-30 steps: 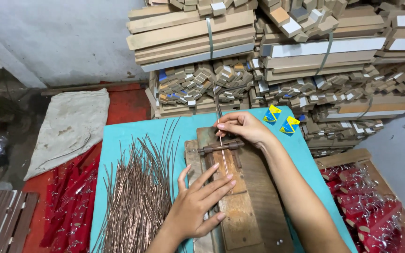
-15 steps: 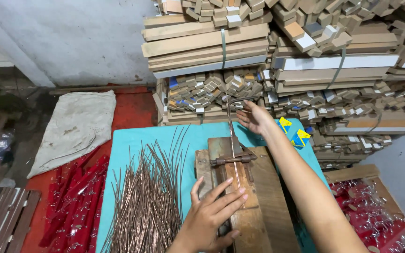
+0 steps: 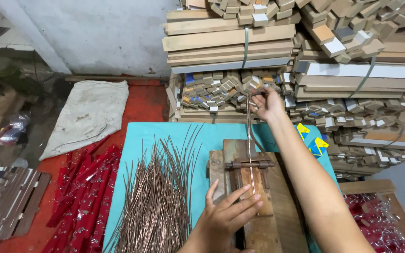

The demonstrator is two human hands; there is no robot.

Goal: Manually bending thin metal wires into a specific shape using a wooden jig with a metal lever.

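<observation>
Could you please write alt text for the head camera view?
A person's left hand presses on a wooden jig while the right hand lifts a thin copper rod through it. Loose copper rods lie alongside on a teal table.

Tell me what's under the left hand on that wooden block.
The left hand presses flat on the wooden jig, pinning a thin copper wire held by the right hand. The wire's lower end is hidden under the fingers.

Left hand (image 3: 226, 213) flat, fingers spread, pressing on wooden jig (image 3: 254, 197) at lower centre. Right hand (image 3: 267, 102) raised at upper centre, pinching top end of a thin copper rod (image 3: 249, 140) that runs down through the jig's metal clamp (image 3: 250, 164). Loose copper rod pile (image 3: 158, 201) left of jig on teal mat (image 3: 141, 136). Stacked wood bundles (image 3: 230, 42) behind.
</observation>
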